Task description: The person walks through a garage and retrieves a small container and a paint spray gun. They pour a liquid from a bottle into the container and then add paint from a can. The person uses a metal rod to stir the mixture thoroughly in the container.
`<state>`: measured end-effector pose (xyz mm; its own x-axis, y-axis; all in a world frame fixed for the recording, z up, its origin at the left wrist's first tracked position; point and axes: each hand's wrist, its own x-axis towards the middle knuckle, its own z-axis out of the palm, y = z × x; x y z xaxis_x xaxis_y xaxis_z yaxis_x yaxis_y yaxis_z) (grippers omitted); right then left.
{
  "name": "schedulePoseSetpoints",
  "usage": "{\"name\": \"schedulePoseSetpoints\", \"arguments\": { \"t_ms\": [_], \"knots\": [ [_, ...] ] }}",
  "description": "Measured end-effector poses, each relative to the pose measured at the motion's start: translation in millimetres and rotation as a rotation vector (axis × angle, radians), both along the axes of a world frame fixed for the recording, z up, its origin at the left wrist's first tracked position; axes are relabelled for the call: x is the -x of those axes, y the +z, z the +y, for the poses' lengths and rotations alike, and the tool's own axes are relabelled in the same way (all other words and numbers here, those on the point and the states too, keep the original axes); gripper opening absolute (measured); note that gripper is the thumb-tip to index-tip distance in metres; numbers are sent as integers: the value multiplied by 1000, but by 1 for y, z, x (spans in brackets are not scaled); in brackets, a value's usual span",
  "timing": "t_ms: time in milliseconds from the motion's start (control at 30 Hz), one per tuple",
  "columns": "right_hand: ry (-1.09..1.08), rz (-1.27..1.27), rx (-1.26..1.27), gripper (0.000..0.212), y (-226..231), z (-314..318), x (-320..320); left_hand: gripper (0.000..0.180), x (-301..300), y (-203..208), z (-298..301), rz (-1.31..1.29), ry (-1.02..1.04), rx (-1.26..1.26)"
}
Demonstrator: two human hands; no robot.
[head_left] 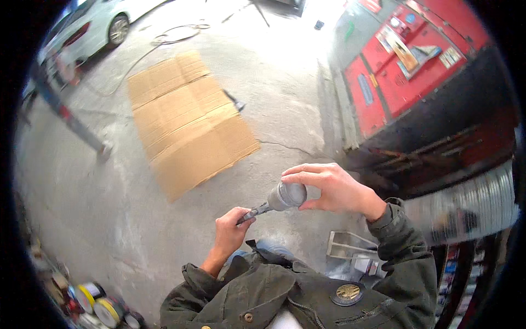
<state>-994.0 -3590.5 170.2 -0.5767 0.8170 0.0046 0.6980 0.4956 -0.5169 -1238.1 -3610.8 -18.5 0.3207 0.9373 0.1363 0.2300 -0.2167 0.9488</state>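
In front of my body I hold a grey tool (283, 196) with a thick, round, cup-like head and a narrow darker handle; its exact kind does not show. My left hand (233, 223) is closed around the handle at its lower left end. At the other end, my right hand (331, 189) curves over the round head, fingers along the upper side and thumb below. The flat grey end of the head faces my right palm. On the floor beyond my hands lies a flattened cardboard sheet (189, 123).
A dark tool with a cable (234, 101) lies by the cardboard's right edge. At right stands a red and black cabinet (378, 104) with papers on top; below it is a ribbed silver duct (466, 203). A metal frame (350, 245), tins (107, 310), a post (71, 118) and a white car (104, 24) surround me.
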Motion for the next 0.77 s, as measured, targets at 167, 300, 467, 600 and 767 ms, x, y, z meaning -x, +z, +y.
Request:
{"name": "schedulePoseSetpoints", "arguments": {
  "t_ms": [167, 300, 467, 600, 767],
  "knots": [
    [-3, -159, -69, 61, 9, 72, -88, 21, -81, 5, 122, 42, -301, 5],
    [-66, -227, 34, 62, 8, 139, -164, 20, -171, -23, 213, -22, -428, -40],
    [-248, -454, -57, 65, -8, 261, -275, 21, -299, -49, 329, -59, -409, -17],
    [-251, -643, -10, 65, 7, 370, -341, 20, -380, -34, 422, -65, -404, 61],
    [41, -422, 70, 62, 33, 509, -427, 18, -450, -8, 542, -132, -325, 75]
  ]
}}
